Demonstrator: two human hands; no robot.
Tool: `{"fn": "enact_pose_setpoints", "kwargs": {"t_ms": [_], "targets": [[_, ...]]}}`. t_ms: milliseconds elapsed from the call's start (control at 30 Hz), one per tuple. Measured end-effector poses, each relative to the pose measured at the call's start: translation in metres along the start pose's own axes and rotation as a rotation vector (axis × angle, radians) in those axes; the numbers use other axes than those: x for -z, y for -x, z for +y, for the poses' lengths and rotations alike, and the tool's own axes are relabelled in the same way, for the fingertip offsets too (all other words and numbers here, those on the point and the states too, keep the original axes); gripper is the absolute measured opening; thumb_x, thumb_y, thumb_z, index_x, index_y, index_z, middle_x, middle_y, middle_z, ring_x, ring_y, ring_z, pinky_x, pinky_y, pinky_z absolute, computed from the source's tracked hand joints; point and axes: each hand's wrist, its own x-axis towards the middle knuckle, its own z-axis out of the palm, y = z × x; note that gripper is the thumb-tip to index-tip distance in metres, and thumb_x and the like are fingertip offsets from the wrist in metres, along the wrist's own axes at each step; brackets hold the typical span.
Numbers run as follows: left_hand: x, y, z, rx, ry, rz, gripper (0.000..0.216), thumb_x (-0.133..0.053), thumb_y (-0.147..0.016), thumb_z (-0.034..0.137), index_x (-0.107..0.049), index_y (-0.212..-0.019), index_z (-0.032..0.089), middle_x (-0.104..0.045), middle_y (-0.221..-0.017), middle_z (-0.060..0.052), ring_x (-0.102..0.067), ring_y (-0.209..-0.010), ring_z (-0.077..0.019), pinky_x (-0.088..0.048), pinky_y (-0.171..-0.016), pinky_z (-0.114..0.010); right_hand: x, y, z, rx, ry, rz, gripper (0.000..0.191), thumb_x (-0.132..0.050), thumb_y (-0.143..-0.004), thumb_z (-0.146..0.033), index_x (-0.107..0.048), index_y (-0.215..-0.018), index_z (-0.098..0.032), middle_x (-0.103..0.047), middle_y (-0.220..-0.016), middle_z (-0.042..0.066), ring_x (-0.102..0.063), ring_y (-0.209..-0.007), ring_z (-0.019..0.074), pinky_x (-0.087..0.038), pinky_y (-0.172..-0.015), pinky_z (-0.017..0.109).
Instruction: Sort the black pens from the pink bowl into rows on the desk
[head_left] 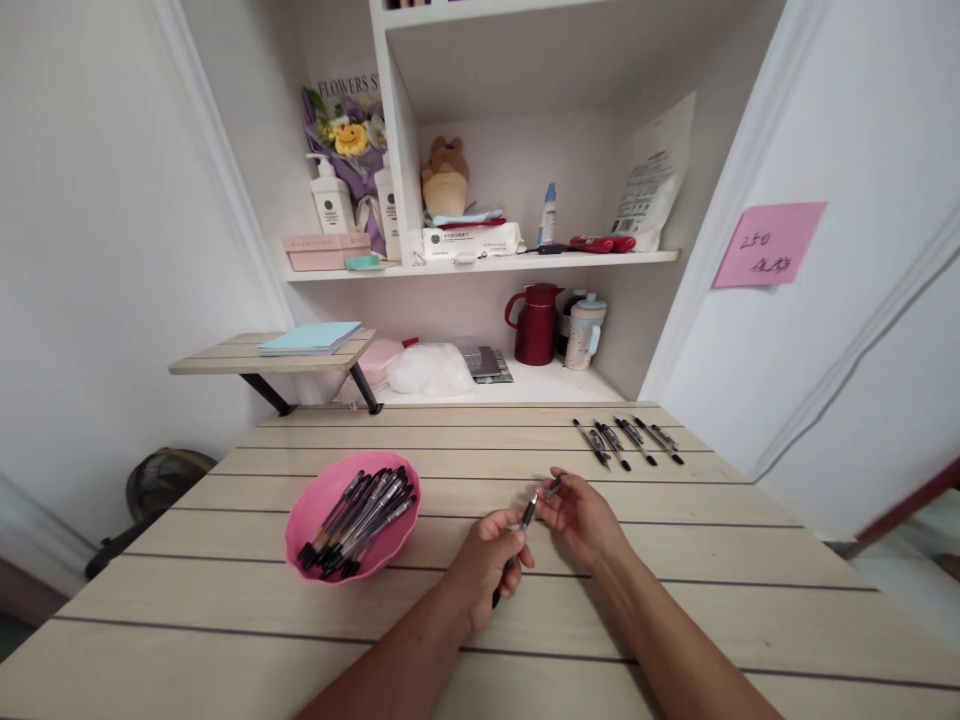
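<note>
This is a lived-in home corner. A pale slatted wooden desk (600,600) stands before white built-in alcove shelves (525,262). They hold a brown plush toy (445,175), white pump bottles (331,200), a wrapped flower bouquet (349,125) and, lower, a dark red thermos jug (535,323).

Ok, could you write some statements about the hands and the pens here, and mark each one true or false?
1. The left hand and the right hand hold one pen between them. True.
2. The pink bowl is empty. False: it holds many black pens.
3. A row of pens lies on the table beyond the right hand. True.
4. The red jug stands on the table. False: it stands on a shelf behind the table.
</note>
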Motion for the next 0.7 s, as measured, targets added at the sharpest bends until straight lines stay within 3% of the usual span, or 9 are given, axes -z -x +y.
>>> {"fn": "enact_pose_setpoints", "kwargs": {"t_ms": [67, 133, 267, 433, 700], "targets": [[0.0, 0.0, 0.0, -0.014, -0.005, -0.002, 0.04, -0.057, -0.069, 0.033, -0.048, -0.103, 0.014, -0.052, -0.058, 0.005, -0.03, -0.029, -0.0006, -0.015, -0.032, -0.017, -0.005, 0.004, 0.002, -0.049, 0.011, -0.053, 0.017, -0.064, -0.065, -0.025, -0.05, -0.071, -0.018, -0.055, -0.054, -0.003, -0.053, -0.046, 0.0094, -0.048, -0.044, 0.023], [0.0, 0.0, 0.001, -0.029, -0.015, 0.006, 0.036, -0.056, -0.069, 0.033, -0.048, -0.098, 0.014, -0.052, -0.058, 0.005, -0.031, -0.03, -0.0005, -0.016, -0.032, -0.017, -0.01, 0.007, 0.005, -0.081, 0.08, -0.096, 0.027, -0.067, -0.064, -0.033, -0.044, -0.062, -0.018, -0.045, -0.044, -0.007, -0.04, -0.036, 0.0045, -0.036, -0.034, 0.017], [-0.001, 0.0, 0.003, -0.058, -0.033, 0.054, 0.032, -0.057, -0.068, 0.035, -0.048, -0.091, 0.016, -0.053, -0.059, 0.005, -0.031, -0.03, -0.0005, -0.016, -0.032, -0.016, -0.016, 0.011, 0.014, -0.027, 0.32, -0.086, 0.038, -0.07, -0.06, -0.042, -0.041, -0.056, -0.019, -0.034, -0.036, -0.011, -0.023, -0.029, 0.0011, -0.018, -0.028, 0.015], [-0.003, 0.0, 0.003, -0.082, -0.083, 0.107, 0.031, -0.056, -0.068, 0.037, -0.047, -0.09, 0.016, -0.052, -0.059, 0.005, -0.031, -0.03, -0.0007, -0.017, -0.031, -0.016, -0.016, 0.009, 0.022, 0.079, 0.485, -0.026, 0.037, -0.069, -0.058, -0.046, -0.044, -0.058, -0.018, -0.034, -0.034, -0.011, -0.023, -0.028, 0.0018, -0.017, -0.029, 0.017], [-0.005, 0.0, 0.001, -0.095, -0.166, 0.149, 0.03, -0.053, -0.071, 0.043, -0.045, -0.084, 0.018, -0.049, -0.055, 0.007, -0.029, -0.028, -0.0006, -0.014, -0.03, -0.015, -0.015, 0.012, 0.02, 0.098, 0.466, -0.048, 0.034, -0.069, -0.058, -0.044, -0.049, -0.058, -0.017, -0.036, -0.033, -0.01, -0.025, -0.028, 0.0025, -0.017, -0.031, 0.018]]}}
